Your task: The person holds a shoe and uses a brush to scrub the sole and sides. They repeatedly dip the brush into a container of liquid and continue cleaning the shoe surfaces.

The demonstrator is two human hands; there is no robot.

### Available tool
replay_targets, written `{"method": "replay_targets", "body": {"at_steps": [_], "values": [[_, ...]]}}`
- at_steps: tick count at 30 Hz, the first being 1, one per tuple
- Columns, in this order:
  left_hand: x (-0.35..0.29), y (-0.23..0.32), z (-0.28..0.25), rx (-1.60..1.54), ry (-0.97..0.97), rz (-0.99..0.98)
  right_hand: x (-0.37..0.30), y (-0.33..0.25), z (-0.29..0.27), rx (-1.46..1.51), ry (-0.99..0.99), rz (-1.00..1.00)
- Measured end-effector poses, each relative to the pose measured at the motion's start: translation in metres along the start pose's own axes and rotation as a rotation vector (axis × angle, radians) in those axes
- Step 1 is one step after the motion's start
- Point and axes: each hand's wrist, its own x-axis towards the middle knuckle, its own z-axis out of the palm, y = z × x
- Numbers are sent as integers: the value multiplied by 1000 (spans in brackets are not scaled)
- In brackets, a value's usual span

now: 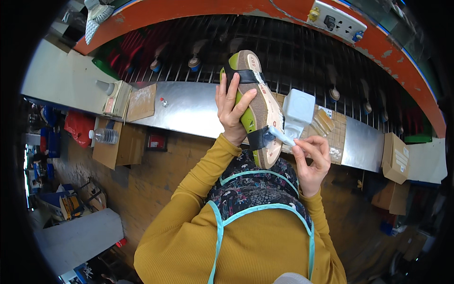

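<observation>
My left hand point(231, 110) is clamped around the side of a sandal point(255, 106), fingers wrapped over its green edge, holding it raised in front of me with the tan sole turned up and the toe pointing away toward the conveyor; the sandal rests on nothing but this hand. Two black straps cross it, one near the far end and one near the heel. My right hand point(312, 158) is pinched shut on a small brush point(283, 136), whose pale tip touches the sole just beside the near black strap, at the heel end. The hands are apart, one on each side of the sandal. Beyond the sandal runs a metal counter point(189, 106). Toward its right part stands a white square container point(299, 108), just behind the brush, on a tan mat marked in squares point(336, 135). Near the counter's left end sit a bottle with a cone nozzle point(106, 87) and a brown board point(141, 102). Behind the counter's far edge is a rack of dark rods point(293, 52) under an orange rail point(189, 9). A plastic water bottle point(104, 136) lies on a cardboard box below the counter's left part
</observation>
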Motion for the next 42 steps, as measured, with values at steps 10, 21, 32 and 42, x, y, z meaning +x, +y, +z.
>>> {"method": "replay_targets", "body": {"at_steps": [10, 21, 32, 42], "values": [[7, -14, -3, 28, 36, 26, 30, 9, 12, -73, 31, -226], [13, -21, -1, 62, 21, -13, 36, 14, -2, -152, -175, -250], [22, -17, 10, 135, -3, -110, 31, 8, -1, 18, -91, -55], [22, -24, 18, 247, -44, -26, 41, 5, -3, -166, 9, -43]]}}
